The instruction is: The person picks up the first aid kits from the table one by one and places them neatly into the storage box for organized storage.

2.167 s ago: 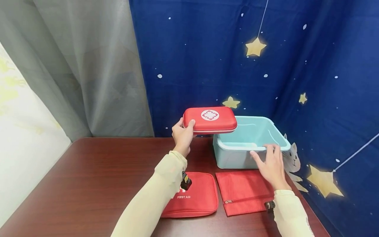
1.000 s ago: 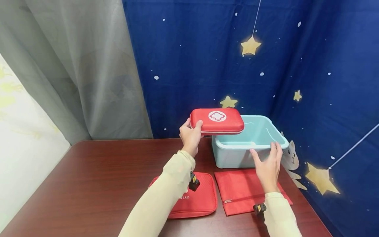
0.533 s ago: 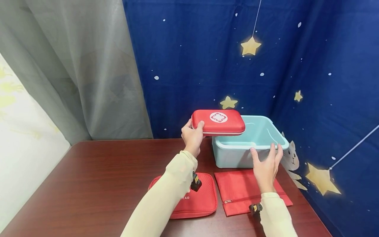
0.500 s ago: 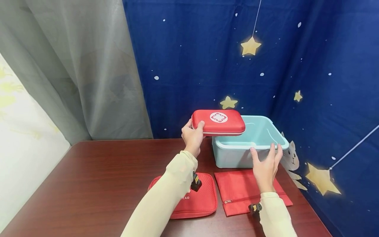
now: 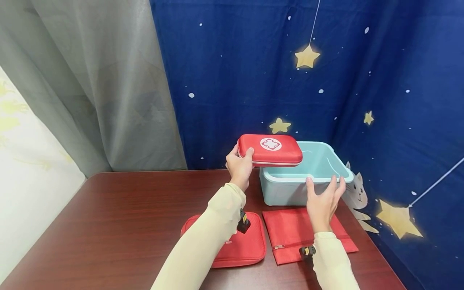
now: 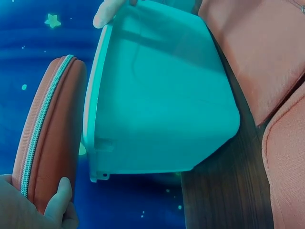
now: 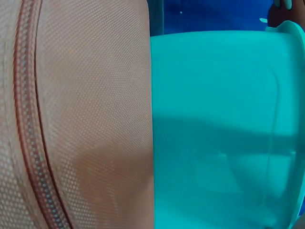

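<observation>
My left hand (image 5: 240,167) grips the left end of a red hard zip first-aid case (image 5: 286,151) with a white cross emblem, thumb on top. It is held in the air above the left part of a light-blue plastic bin (image 5: 288,194), apart from the rim in the left wrist view. My right hand (image 5: 322,205) rests its spread thumb and fingertips on the bin's near rim. A red pouch (image 5: 288,227) with a zipper lies in front of the bin, partly under my right forearm. Left of it lies a red first-aid bag (image 5: 251,243), partly hidden by my left sleeve.
The bin stands at the right back of a dark wooden table (image 5: 127,213), close to its right edge. A blue curtain (image 5: 232,72) with stars hangs behind, and a grey curtain (image 5: 123,100) hangs to its left.
Over these frames my left hand carries the first-aid case rightward, farther over the bin. My right hand slides slightly left along the near rim. The bin, pouch and bag stay put.
</observation>
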{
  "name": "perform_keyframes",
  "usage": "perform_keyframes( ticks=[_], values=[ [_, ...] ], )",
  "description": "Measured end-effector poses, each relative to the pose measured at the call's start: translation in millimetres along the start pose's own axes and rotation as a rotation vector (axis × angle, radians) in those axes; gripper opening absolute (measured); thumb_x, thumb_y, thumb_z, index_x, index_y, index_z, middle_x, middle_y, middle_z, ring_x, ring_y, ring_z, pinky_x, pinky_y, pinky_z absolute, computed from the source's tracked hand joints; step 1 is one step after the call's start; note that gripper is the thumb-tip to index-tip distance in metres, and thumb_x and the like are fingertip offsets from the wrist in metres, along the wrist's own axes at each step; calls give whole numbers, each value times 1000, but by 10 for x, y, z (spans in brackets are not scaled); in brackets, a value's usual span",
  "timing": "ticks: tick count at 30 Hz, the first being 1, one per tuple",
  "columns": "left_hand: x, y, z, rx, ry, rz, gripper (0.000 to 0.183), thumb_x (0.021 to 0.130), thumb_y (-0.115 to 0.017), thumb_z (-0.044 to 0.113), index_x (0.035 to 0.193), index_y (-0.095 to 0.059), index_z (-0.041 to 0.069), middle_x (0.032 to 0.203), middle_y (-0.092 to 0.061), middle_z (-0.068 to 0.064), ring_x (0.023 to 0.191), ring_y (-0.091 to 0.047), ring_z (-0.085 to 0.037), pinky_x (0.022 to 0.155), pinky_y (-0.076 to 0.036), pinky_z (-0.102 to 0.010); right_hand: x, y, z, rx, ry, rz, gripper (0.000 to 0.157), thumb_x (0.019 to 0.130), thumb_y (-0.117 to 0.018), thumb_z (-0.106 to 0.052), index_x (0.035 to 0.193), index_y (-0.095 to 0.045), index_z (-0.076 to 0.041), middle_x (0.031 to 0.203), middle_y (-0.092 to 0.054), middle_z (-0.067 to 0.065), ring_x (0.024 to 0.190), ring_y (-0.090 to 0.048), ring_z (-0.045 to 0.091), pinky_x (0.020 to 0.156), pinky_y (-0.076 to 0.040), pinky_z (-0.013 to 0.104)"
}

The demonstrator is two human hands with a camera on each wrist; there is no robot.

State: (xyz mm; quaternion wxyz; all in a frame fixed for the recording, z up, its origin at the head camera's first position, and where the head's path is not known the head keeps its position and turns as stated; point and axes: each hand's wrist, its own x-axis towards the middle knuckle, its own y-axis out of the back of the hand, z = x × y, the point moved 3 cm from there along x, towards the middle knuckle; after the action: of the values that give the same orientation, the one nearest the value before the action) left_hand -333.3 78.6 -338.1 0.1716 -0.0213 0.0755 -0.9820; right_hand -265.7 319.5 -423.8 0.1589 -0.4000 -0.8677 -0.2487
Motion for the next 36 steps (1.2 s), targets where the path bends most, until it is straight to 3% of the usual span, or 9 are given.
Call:
perform_keyframes(
  ticks=[6, 20, 36],
  values=[
    [-8, -56, -7, 20, -6, -4, 61, 90, -74, 23, 146, -51, 11, 138, -60, -9, 118, -62, -26, 97, -52, -36, -11, 6, -11, 7, -6, -11, 90, 92, -64, -51, 157, -23, -4, 164, -11, 7, 147, -23, 30, 118, -24, 52],
    [-31, -182, -30, 48, -13, 27, 60, 88, -75, 21, 143, -55, 10, 134, -62, -10, 118, -62, -26, 97, -52, -36, -23, 6, 5, -14, 8, -18, 89, 92, -65, -51, 156, -26, -4, 164, -13, 6, 146, -25, 32, 117, -26, 54],
    [-126, -355, -48, 192, -10, 2, 59, 88, -76, 27, 143, -57, 17, 132, -62, -10, 120, -56, -27, 96, -53, -39, -32, -1, 1, -18, 14, -13, 86, 93, -65, -49, 157, -26, -7, 163, -14, 8, 145, -27, 31, 116, -27, 54]
  ],
)
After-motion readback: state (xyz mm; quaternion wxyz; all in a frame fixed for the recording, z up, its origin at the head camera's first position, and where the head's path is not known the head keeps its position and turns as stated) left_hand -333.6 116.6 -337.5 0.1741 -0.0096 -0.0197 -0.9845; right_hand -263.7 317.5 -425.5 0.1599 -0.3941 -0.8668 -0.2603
